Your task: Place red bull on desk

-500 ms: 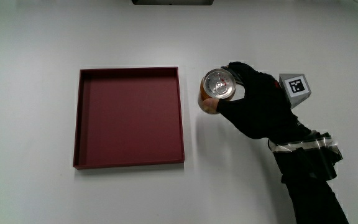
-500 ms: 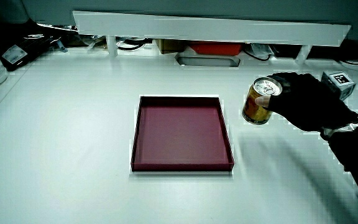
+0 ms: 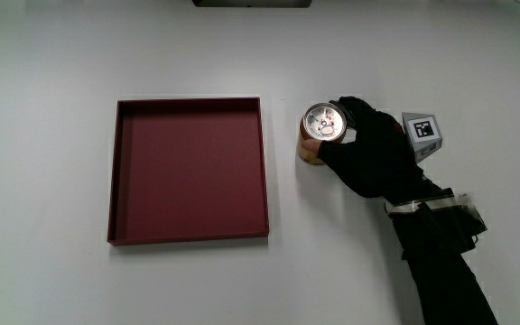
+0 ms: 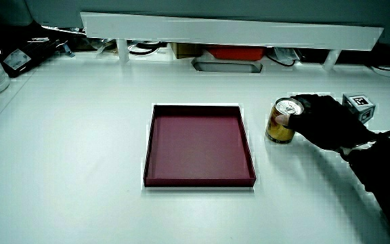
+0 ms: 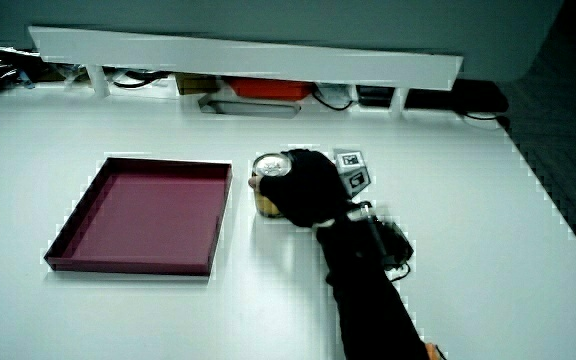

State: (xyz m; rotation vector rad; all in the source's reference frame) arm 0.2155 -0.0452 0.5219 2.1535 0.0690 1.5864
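Observation:
A gold-sided can with a silver lid stands upright on the white table beside the dark red tray. The gloved hand wraps its fingers around the can's side, with the patterned cube on its back. Both side views show the can resting on the table surface with the hand closed on it. The tray holds nothing.
A low white partition runs along the table's edge farthest from the person, with cables and boxes under it. The forearm stretches from the hand toward the person.
The hand has brought the can down; it now stands on the table beside the tray, still gripped.

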